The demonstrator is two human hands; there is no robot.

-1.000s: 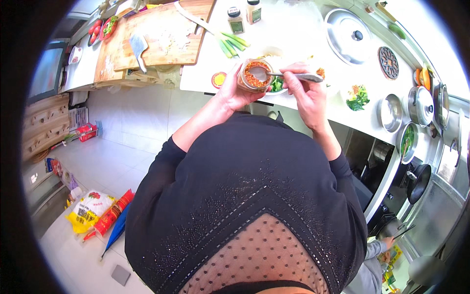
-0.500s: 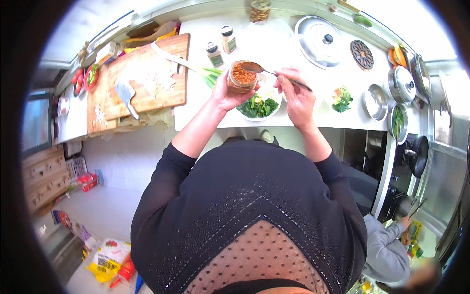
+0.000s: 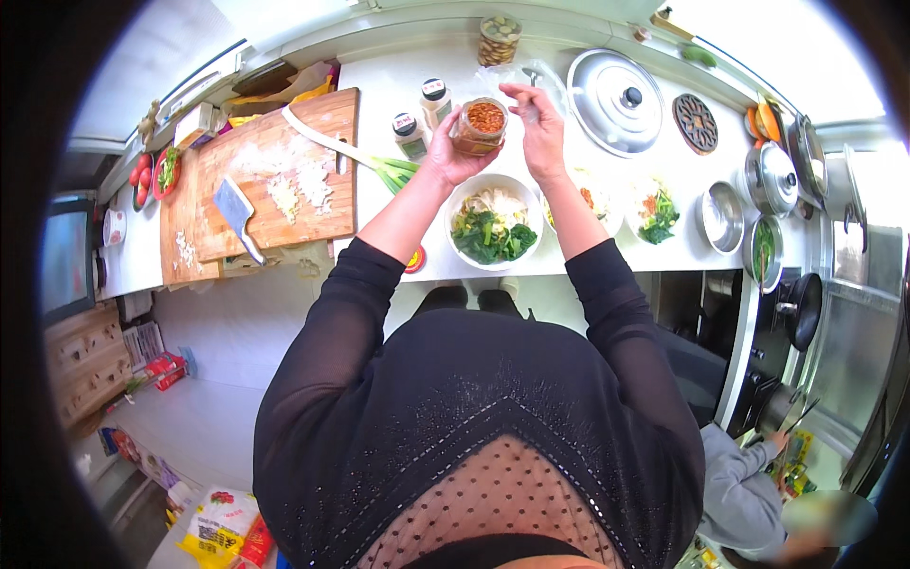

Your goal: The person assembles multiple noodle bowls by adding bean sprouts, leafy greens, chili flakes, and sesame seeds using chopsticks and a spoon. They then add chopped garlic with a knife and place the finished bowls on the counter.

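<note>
Red flakes (image 3: 486, 117) fill the jar (image 3: 471, 145) our left hand (image 3: 452, 159) grips; right hand (image 3: 542, 137), fingers bent, hold unclear. We judge: portioning step; next move calls for a level jar.

A cleaver (image 3: 231, 206) lies on a wooden cutting board (image 3: 318, 227); well to the right, a metal lid (image 3: 597, 100) sits near a dark round trivet (image 3: 695, 124).

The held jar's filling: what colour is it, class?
The filling in the jar is orange-red; the head view shows it best.
</note>
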